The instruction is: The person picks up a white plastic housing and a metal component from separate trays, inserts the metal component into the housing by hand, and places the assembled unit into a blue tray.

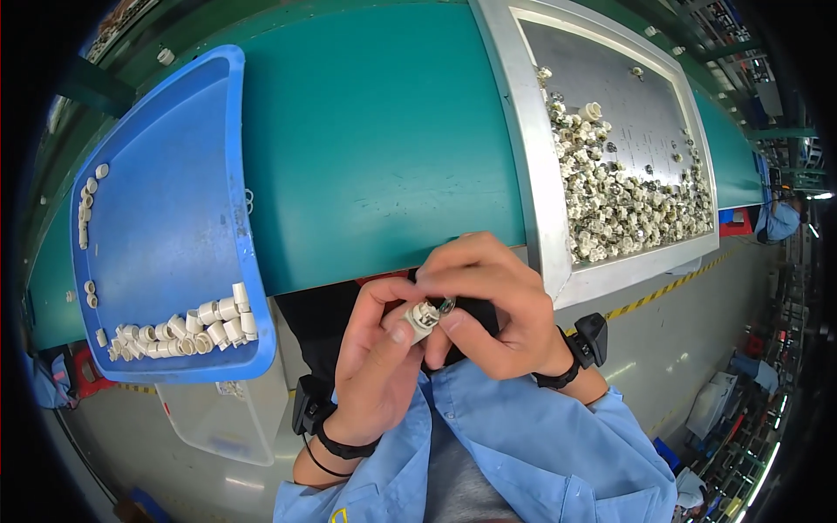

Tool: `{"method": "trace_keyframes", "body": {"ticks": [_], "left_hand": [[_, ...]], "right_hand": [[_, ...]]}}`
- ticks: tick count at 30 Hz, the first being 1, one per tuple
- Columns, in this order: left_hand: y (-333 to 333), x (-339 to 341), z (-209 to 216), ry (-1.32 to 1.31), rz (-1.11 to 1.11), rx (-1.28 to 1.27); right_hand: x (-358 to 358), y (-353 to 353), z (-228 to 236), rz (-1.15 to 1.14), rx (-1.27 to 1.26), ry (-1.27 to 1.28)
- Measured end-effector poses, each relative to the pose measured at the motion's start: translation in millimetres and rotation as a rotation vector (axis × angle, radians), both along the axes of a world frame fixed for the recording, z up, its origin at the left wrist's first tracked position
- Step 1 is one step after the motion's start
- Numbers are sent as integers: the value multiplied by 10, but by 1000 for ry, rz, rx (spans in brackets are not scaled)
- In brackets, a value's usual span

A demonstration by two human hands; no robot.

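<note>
My left hand [375, 366] is closed around a small white cylindrical socket housing [419, 319], pinching it between thumb and fingers in front of my body. Inside its open end show whitish inner bits and some metal. Right against that end, the thumb and fingers of my right hand [501, 301] pinch a small dark, shiny metal piece [446, 307]. Its exact kind is too small to make out. Both hands are close together, just off the near edge of the green table [375, 148].
At left, a blue tray [166, 227] holds several white cylindrical housings [228, 309], mostly along its near side. At right, a metal-framed tray [542, 174] holds a heap of small white-and-metal parts [610, 192]. Under the blue tray stands a translucent bin [240, 423].
</note>
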State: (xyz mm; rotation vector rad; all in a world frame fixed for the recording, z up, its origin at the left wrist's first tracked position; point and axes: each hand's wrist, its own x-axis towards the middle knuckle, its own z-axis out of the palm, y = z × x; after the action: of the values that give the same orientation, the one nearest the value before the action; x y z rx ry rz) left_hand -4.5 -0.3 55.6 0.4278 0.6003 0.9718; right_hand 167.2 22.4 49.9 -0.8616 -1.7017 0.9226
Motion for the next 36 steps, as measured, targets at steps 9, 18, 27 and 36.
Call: {"method": "trace_keyframes", "body": {"ticks": [9,18,27,36], "left_hand": [[-7,36,-55,101,68,-15],[-158,-85,-294,93,-89,-28],[-263,24,-396,-137,-44,-146],[-171,61,-483,-109,-31,-162]], "right_hand": [[-69,-4,24,-245,283,-327],[-115,-71,-227,-238,311,-447],[-176,-201,-372,-351,302,-492],[-216,-184,-540,-337,182,-354]]}}
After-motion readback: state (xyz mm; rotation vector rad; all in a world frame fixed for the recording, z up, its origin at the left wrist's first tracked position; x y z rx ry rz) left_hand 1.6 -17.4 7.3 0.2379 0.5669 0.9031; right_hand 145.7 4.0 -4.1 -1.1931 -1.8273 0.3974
